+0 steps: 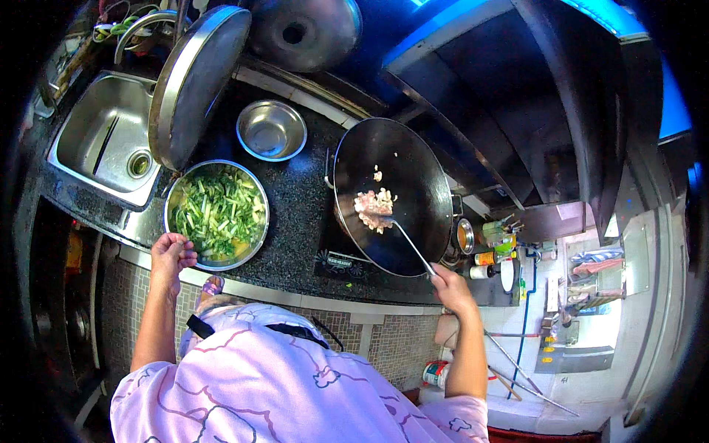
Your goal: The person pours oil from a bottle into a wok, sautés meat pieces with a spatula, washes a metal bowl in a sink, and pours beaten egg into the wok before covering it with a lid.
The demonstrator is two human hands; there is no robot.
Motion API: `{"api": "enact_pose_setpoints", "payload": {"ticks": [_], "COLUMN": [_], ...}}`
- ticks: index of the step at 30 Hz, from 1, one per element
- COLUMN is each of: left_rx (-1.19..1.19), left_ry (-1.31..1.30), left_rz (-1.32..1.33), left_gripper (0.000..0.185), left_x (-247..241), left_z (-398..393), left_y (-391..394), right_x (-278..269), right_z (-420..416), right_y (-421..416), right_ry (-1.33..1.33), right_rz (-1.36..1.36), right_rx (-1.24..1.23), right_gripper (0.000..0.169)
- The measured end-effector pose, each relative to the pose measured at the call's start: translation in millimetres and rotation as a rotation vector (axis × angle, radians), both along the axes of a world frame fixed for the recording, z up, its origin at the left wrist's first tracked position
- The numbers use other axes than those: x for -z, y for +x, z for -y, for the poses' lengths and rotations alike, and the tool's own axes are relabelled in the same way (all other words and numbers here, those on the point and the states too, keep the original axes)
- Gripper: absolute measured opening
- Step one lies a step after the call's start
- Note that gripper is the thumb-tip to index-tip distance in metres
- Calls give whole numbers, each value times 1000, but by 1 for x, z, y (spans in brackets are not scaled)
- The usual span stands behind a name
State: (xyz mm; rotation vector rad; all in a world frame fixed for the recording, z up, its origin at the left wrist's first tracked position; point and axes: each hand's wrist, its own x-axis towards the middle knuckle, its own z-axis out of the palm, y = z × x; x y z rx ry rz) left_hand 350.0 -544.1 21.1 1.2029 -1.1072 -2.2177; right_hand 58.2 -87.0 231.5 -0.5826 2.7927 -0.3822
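My right hand (453,287) grips the handle of a metal spatula (411,241). Its blade rests among pale pinkish chopped pieces, apparently meat (372,208), in a large black wok (412,166). A few small bits lie apart from the pile, higher on the wok's surface. Loosely curled, my left hand (173,256) is at the near left rim of a steel bowl (265,232), with nothing visible in its fingers. Whether it touches the rim is unclear. Cut leafy greens with pale stalks (221,210) fill that bowl.
Behind the greens, a second steel bowl (272,130) stands on the dark speckled counter (296,221). A large round lid (194,83) leans beside the sink (105,133). Bottles (487,271) and a small orange-filled bowl (465,236) stand right of the wok, below the range hood (498,105).
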Motion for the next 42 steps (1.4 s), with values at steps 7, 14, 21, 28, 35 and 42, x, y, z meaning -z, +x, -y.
{"api": "enact_pose_setpoints", "payload": {"ticks": [7,14,21,28,35,42], "left_rx": [36,-4,16,48,-3,50], "left_ry": [-6,-9,19,-24,-4,2], "left_rz": [-15,-10,-27,-85,-10,-39], "left_gripper": [6,6,3,2,3,3], "left_x": [-6,3,5,-7,1,-11], "left_z": [5,4,-2,7,3,1], "left_y": [-9,7,4,-4,8,-3], "right_x": [39,-2,18,66,10,40], "right_z": [64,16,17,16,-11,27], "right_y": [-61,-5,-4,-65,9,-47], "right_ry": [-117,58,106,-119,11,128], "right_rz": [-23,-49,-195,-135,-38,-318], "right_rx": [327,-36,-89,311,-16,121], "right_gripper": [30,33,31,28,33,31]}}
